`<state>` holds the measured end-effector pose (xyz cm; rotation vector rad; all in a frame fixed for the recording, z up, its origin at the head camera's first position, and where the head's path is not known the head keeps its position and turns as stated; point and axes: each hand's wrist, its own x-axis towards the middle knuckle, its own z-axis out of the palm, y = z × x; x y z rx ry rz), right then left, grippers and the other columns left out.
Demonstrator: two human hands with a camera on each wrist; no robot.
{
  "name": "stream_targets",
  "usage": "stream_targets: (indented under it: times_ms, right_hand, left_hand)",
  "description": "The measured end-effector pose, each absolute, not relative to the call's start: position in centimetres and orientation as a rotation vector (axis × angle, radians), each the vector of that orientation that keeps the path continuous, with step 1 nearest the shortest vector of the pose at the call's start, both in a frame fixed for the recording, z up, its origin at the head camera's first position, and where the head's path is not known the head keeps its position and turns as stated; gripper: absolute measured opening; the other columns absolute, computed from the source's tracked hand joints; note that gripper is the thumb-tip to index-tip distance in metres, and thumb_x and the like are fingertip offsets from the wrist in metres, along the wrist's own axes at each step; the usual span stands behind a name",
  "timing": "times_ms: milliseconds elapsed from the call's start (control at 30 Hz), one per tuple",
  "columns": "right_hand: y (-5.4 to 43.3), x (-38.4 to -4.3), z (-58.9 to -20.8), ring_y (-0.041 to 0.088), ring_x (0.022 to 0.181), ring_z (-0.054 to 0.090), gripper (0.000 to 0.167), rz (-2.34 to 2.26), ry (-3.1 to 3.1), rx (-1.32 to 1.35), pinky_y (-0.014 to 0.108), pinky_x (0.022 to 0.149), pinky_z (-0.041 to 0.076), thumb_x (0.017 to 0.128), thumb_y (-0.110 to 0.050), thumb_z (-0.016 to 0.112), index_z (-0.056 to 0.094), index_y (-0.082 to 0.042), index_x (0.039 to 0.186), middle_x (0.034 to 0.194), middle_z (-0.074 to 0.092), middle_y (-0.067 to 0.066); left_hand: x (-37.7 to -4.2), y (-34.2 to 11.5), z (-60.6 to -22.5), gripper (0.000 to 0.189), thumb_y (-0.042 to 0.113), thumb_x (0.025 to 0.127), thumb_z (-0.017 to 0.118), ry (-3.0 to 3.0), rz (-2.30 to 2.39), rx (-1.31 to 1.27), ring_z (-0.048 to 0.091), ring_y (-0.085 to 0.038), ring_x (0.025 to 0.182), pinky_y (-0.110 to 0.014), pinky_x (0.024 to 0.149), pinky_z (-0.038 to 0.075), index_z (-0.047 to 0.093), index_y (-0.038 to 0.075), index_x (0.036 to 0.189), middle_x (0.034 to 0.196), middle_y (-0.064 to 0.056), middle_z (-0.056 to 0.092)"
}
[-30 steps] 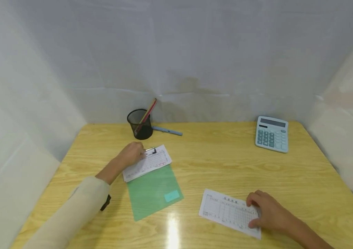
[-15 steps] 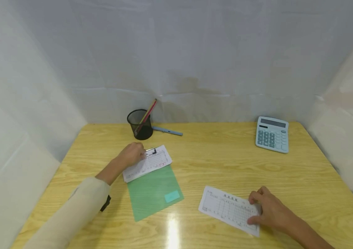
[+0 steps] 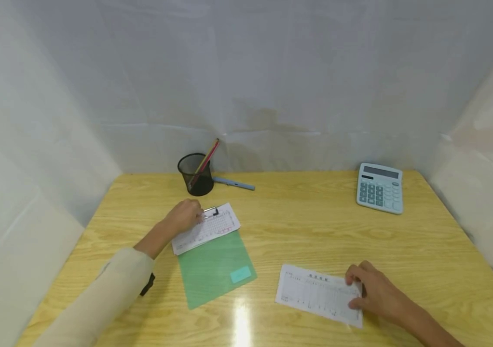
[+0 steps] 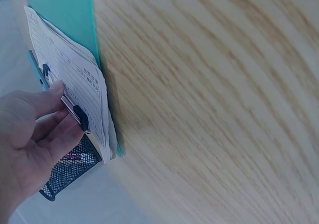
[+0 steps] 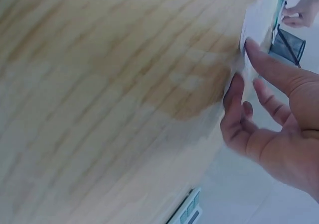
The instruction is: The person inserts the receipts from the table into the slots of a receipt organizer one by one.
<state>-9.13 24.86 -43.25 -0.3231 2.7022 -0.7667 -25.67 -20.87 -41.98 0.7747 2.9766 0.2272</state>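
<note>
On the left side of the table lies a green clipboard [image 3: 213, 272], with a stack of printed paper forms [image 3: 213, 229] across its upper part. My left hand [image 3: 183, 215] pinches the wire clip [image 3: 212, 211] at the top of that stack. The left wrist view shows the thumb over the clip, which has black ends [image 4: 81, 117], and the fingers beneath. Towards the front right, my right hand [image 3: 376, 291] holds a loose printed form [image 3: 313, 295] by its right end between thumb and fingers. In the right wrist view this form [image 5: 260, 20] is seen nearly edge-on.
Behind the clipboard stands a black mesh pen cup [image 3: 198, 180] holding pencils [image 3: 207, 156], with a blue pen [image 3: 235, 183] lying beside it. A light blue calculator [image 3: 379, 188] sits at the back right. White sheeting [image 3: 298, 86] encloses the table's back and sides.
The loose form in my right hand rises slightly, then dips and tilts, its left end shifting a little left. My left hand stays on the clip.
</note>
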Motion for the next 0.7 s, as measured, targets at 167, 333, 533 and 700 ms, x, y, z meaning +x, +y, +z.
stream_targets:
  times_ms: [167,333,533,700]
  right_hand:
    - [25.3,-9.6,-42.9,0.013,0.075,0.049,0.027,-0.890,2.647,-0.269,0.021,0.060,0.043,0.072,-0.010,0.079,0.057,-0.014,0.088,0.097,0.052,0.005]
    - [25.3,-9.9,-42.6,0.003,0.070,0.049,0.015,-0.881,2.749,-0.349,0.019,0.059,0.044,0.076,-0.009,0.075,0.064,-0.017,0.081,0.082,0.061,-0.004]
    - [25.1,-10.4,-42.1,-0.001,0.069,0.051,0.010,-0.945,2.741,-0.327,0.020,0.059,0.046,0.082,-0.013,0.071,0.069,-0.015,0.091,0.082,0.066,-0.006]
    - [25.0,-11.2,-41.0,0.001,0.053,0.044,0.027,-1.060,2.605,-0.333,0.020,0.048,0.040,0.083,-0.015,0.071,0.064,-0.006,0.107,0.066,0.060,0.000]
  left_hand:
    - [-25.6,-20.8,-42.0,0.008,0.009,0.083,0.070,2.982,0.221,0.781,0.051,-0.015,0.063,-0.028,0.058,0.046,0.071,0.003,0.078,0.074,-0.007,0.062]
    - [-25.7,-20.8,-42.0,0.008,0.009,0.083,0.070,2.975,0.220,0.751,0.050,-0.014,0.064,-0.027,0.059,0.046,0.072,0.002,0.081,0.075,-0.008,0.062]
    - [-25.8,-20.8,-42.0,0.008,0.009,0.084,0.069,2.972,0.214,0.760,0.049,-0.014,0.064,-0.027,0.059,0.045,0.072,0.002,0.081,0.075,-0.008,0.062]
    - [-25.7,-20.9,-41.9,0.009,0.008,0.084,0.069,2.973,0.208,0.779,0.049,-0.014,0.063,-0.027,0.059,0.045,0.071,0.002,0.078,0.075,-0.008,0.062]
